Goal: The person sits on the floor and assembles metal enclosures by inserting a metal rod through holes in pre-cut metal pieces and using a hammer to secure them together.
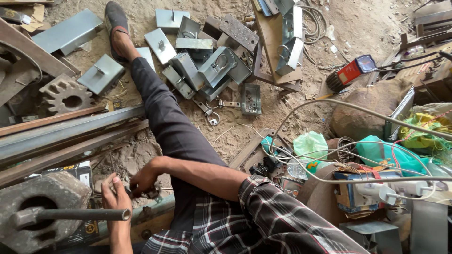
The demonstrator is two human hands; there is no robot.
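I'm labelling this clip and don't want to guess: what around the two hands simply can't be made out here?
- Head view: the small part between the left hand and right hand is covered by the fingers; its kind is unclear.
- Whether either hand grips it or only touches it: too small to tell.
- The vise is cut off by the bottom edge.
- The pale bar beneath the hands is hidden by the checked sleeve.

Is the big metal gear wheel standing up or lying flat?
Lying flat. The gear wheel rests on its broad face on the sandy ground, its round centre hole facing up and its teeth spread all around.
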